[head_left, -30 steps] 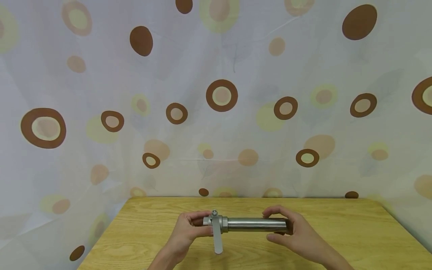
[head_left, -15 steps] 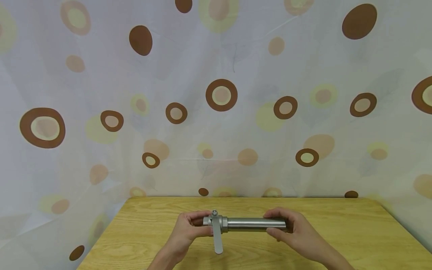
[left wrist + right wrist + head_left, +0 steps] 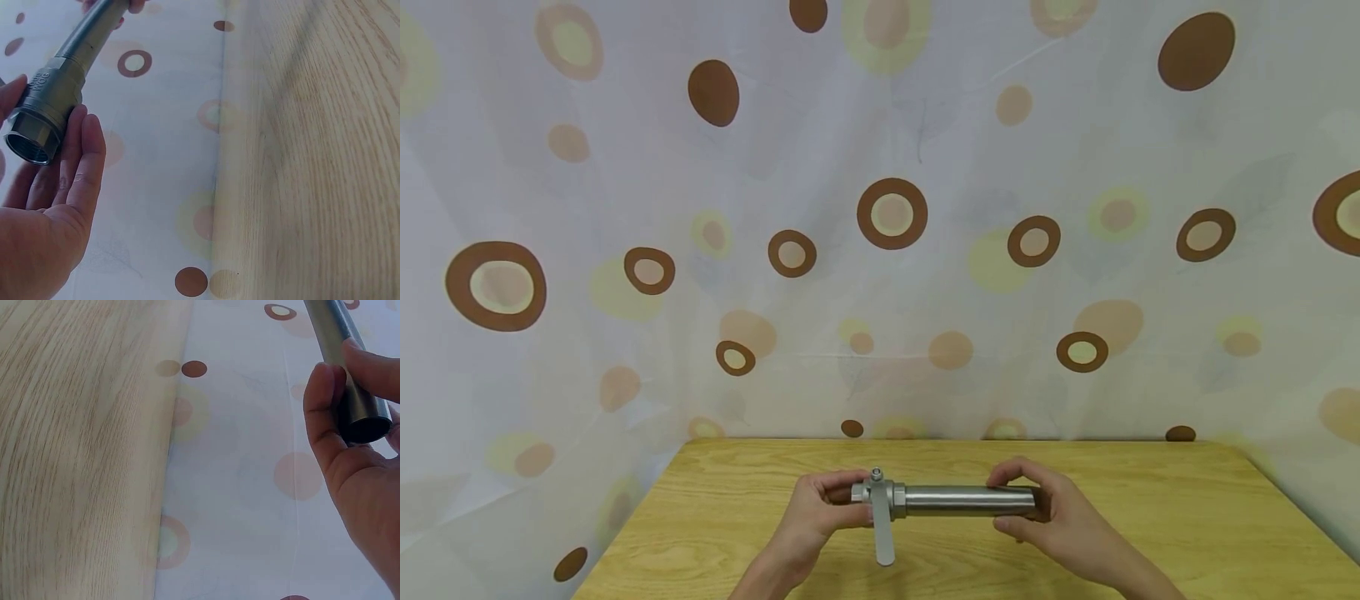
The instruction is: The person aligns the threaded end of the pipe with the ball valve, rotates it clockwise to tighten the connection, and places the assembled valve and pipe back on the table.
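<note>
A steel ball valve (image 3: 889,497) is joined to the left end of a smooth steel pipe (image 3: 970,500), and both lie level above the table. Its flat lever handle (image 3: 882,533) points down toward the viewer. With thumb and fingers, my left hand (image 3: 811,517) holds the valve body; the valve's threaded open end (image 3: 31,147) faces the left wrist camera. Around the pipe's far right end curls my right hand (image 3: 1060,521). In the right wrist view, its thumb lies on the pipe (image 3: 350,375) and the fingers wrap the other side, near the dark open end.
A light wood-grain table (image 3: 730,483) lies under both hands. Behind and at the sides hangs a pale sheet (image 3: 820,317) printed with brown, peach and yellow ovals; it meets the table's back edge.
The right thumb and fingers shift slightly on the pipe's end: they close in, then spread a little again. My left hand and the valve stay in place.
</note>
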`<state>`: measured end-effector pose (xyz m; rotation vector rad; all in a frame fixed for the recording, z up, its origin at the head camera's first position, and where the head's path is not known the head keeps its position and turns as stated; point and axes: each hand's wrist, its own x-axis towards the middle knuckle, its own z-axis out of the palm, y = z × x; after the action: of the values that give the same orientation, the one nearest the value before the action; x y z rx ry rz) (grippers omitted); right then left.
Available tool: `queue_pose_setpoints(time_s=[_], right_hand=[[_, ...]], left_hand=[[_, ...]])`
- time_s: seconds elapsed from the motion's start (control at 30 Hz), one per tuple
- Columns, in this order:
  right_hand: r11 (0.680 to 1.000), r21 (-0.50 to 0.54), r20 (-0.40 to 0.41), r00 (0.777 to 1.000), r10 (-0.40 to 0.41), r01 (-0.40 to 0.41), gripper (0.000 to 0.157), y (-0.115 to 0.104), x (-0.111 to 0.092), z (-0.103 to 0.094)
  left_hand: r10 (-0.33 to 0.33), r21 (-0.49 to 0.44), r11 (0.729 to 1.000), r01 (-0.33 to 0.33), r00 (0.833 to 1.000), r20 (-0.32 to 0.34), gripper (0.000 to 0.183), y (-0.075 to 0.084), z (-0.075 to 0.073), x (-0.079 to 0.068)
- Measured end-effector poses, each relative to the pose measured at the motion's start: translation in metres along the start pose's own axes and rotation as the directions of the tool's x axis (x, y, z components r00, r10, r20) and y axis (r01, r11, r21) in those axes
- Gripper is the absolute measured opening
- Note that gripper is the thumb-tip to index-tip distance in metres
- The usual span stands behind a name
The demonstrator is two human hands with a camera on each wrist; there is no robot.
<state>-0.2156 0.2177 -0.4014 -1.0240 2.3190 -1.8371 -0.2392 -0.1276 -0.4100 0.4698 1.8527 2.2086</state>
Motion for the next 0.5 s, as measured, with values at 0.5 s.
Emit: queue_pose_setpoints(time_s=[0.5], right_hand=[[0.997,-0.038,-0.012,0.998,0.060,-0.060,0.024,-0.0005,0.0016,-0.0005]], left_hand=[[0.007,-0.004,1.000,-0.007,1.000,0.007,0.044,-0.0023,-0.0012,-0.0006]])
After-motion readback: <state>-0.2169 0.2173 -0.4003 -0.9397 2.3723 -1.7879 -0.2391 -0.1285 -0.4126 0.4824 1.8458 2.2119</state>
